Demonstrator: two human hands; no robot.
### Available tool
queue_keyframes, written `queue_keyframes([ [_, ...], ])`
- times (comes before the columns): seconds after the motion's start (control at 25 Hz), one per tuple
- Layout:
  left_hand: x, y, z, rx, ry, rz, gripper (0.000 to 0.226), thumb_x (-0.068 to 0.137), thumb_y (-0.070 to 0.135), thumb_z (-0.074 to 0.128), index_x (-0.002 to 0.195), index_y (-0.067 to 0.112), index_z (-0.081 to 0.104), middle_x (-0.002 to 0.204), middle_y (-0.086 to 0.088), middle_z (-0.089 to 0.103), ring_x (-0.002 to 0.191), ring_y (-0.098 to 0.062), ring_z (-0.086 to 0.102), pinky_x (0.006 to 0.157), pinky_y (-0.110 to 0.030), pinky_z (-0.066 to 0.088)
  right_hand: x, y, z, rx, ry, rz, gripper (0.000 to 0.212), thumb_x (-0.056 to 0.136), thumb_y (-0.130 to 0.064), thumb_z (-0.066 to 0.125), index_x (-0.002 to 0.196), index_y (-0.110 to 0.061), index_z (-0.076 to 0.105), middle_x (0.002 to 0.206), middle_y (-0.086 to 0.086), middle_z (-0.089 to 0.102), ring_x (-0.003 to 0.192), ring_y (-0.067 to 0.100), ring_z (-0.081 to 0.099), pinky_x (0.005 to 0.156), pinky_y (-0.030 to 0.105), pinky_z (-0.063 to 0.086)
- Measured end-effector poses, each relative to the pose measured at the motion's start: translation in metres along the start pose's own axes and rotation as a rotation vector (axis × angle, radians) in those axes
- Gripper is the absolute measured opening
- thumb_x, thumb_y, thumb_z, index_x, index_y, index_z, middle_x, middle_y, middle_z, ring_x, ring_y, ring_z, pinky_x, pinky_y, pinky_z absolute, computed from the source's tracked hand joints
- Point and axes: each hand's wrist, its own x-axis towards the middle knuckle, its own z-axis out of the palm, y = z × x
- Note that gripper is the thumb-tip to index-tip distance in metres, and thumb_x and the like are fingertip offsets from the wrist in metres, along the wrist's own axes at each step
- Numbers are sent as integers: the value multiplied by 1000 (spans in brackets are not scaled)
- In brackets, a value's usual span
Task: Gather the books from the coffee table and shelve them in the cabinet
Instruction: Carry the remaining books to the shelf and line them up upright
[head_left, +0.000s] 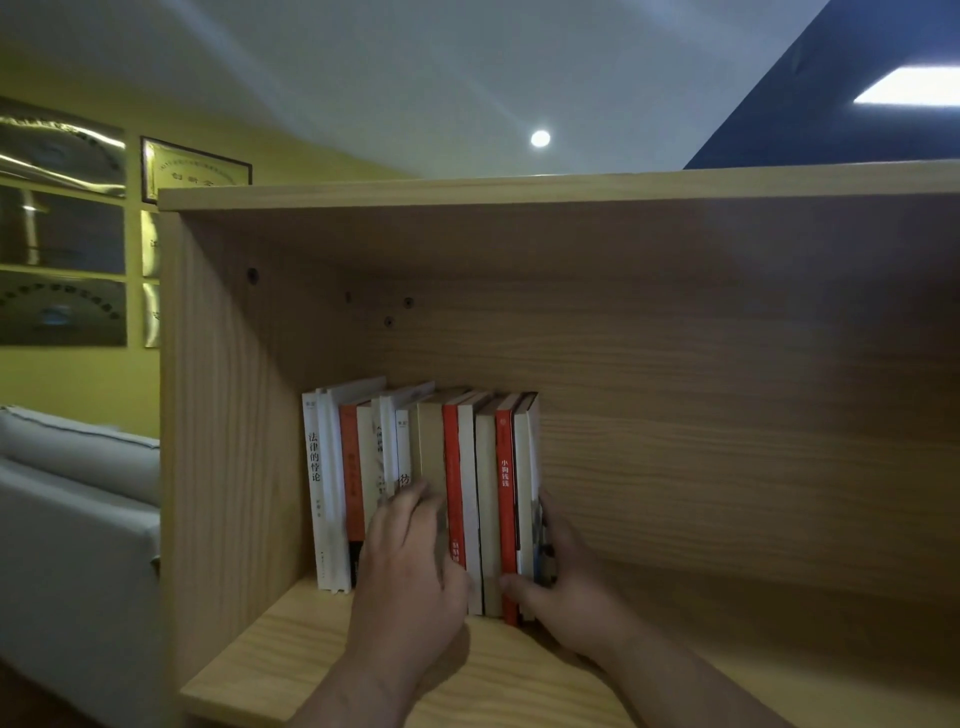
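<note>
Several books (483, 499) stand upright in a row on the shelf of a light wooden cabinet (249, 654), white, red and beige spines facing me. My left hand (410, 577) lies flat against the spines near the middle of the row, fingers straight. My right hand (561, 582) grips the right end of the row: the thumb is on the red spine's foot and the fingers wrap round the outer cover of the last book. A gap separates the leftmost white book from the cabinet's left wall.
The cabinet compartment extends far to the right of the books. A grey sofa (72, 499) stands left of the cabinet. Framed plaques (62, 223) hang on the yellow wall behind it.
</note>
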Motion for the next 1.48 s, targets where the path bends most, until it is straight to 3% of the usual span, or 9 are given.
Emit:
queue_keyframes([
  [0.32,1,3,-4,88,-111,-3,71,82,28,44,152,26,34,159,9,31,147,-13,19,123,-39,18,5,3,5,-85,6,-19,120,67,-69,70,156,-50,-7,161,-16,35,138,8,48,110,39,49],
  [0.64,1,6,-7,222,-245,104,64,93,37,37,153,46,19,157,19,-21,142,0,-22,119,-38,-10,5,4,1,-71,35,-28,111,75,-62,71,161,-40,4,164,-11,31,147,10,38,118,40,40],
  [0.76,1,7,-10,142,-210,85,63,91,36,44,151,44,29,158,21,-11,140,4,-15,120,-37,-6,0,-2,3,-50,82,1,106,72,-57,73,159,-43,15,147,-17,53,128,5,57,106,34,52],
  [0.88,1,7,-13,145,-234,64,63,91,40,44,152,44,27,157,23,-11,140,4,-16,120,-37,-7,-14,-10,-10,53,84,34,76,83,-21,75,149,-39,41,120,-15,66,102,5,68,86,28,61],
  [0.96,0,10,-15,130,-227,62,66,87,48,38,151,43,29,159,22,-7,148,-4,-6,122,-40,-2,-20,-10,-37,318,160,220,53,87,-5,69,132,-32,57,111,4,71,96,23,73,86,46,63],
  [1.16,-4,20,-19,79,-60,98,59,83,50,44,134,26,59,137,7,54,130,-15,39,110,-41,32,-42,6,-109,954,150,519,35,92,-16,64,126,-18,57,115,27,71,99,49,72,88,64,57],
  [1.24,-6,46,-22,13,-89,95,46,92,43,52,135,26,57,126,18,48,122,-2,37,107,-36,37,-50,6,-114,1076,118,458,35,90,-16,63,124,-21,58,118,27,70,102,49,71,90,64,56],
  [1.36,2,92,-30,-335,-307,-132,46,98,39,54,141,39,40,129,22,49,119,-2,50,101,-34,49,-52,4,-112,1145,109,409,45,78,-14,65,122,-19,60,115,26,69,94,45,71,81,60,58],
  [1.48,19,115,-28,-919,-425,-502,22,96,32,59,118,30,59,109,5,74,92,-12,73,72,-30,58,-52,9,-112,1010,48,422,44,77,-12,59,120,-5,64,102,25,72,89,42,67,83,54,53],
])
